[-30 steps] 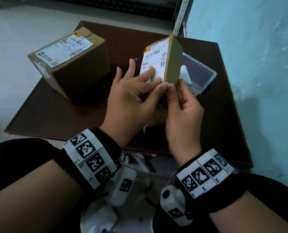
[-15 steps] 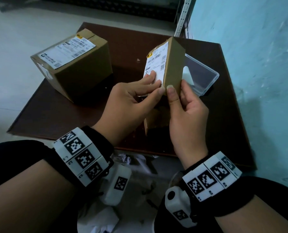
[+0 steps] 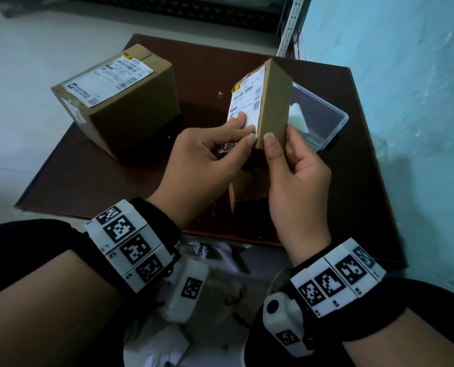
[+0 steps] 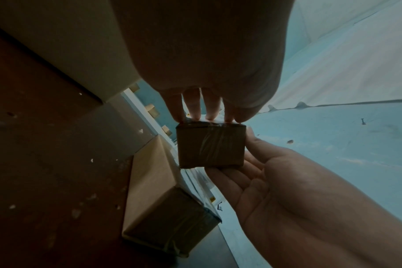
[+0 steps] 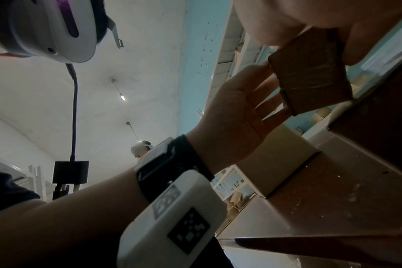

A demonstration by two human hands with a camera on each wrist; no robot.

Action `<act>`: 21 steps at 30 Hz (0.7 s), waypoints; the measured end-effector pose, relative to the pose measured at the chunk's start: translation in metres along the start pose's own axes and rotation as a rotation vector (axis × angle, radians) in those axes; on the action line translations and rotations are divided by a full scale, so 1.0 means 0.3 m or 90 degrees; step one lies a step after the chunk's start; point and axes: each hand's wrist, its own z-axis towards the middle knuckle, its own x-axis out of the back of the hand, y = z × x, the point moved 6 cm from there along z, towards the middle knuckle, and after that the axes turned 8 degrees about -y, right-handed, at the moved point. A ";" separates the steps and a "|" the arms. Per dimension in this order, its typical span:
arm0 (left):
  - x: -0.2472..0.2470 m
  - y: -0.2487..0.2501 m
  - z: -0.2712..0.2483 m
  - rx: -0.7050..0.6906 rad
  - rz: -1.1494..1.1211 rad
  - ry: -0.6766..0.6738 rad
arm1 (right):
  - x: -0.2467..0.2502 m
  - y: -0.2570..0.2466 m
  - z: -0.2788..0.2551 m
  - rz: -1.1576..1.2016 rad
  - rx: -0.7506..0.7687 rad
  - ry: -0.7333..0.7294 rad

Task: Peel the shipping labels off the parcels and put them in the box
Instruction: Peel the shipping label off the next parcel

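1. Your right hand [image 3: 297, 178] grips the small parcel [image 3: 272, 107] above the brown board [image 3: 339, 197], thumb curled on the near face and the other fingers wrapped behind it.
2. Your left hand [image 3: 204, 154] has its fingers bent onto the shipping label [image 3: 244, 104] on the parcel's left face, thumb and forefinger tips pressing at the label's lower corner by the box edge. You cannot tell from these views whether the corner has lifted.
3. The larger parcel [image 3: 130, 120] sits on the board to the left, well apart from your hands, with its own label [image 3: 109, 78] on top.
4. The clear plastic box [image 3: 323, 120] lies on the board behind the small parcel, which hides its left part; a white piece [image 3: 298, 115] shows inside it.
5. A teal wall [image 3: 406, 102] runs along the right, and crumpled white paper [image 3: 207, 250] lies on the floor between your wrists.
6. Compared with a second ago, your left fingers have drawn in from a spread, flat press to a tighter pinch at the corner, and the parcel sits slightly higher and farther right in view. The larger parcel and plastic box have not moved.
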 end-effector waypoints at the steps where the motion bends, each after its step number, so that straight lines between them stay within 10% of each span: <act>1: -0.001 -0.001 -0.001 -0.002 -0.004 0.002 | -0.001 0.000 0.000 -0.001 -0.001 0.001; 21: 0.007 0.005 -0.005 -0.029 0.035 0.006 | -0.007 -0.005 -0.006 -0.004 -0.010 -0.016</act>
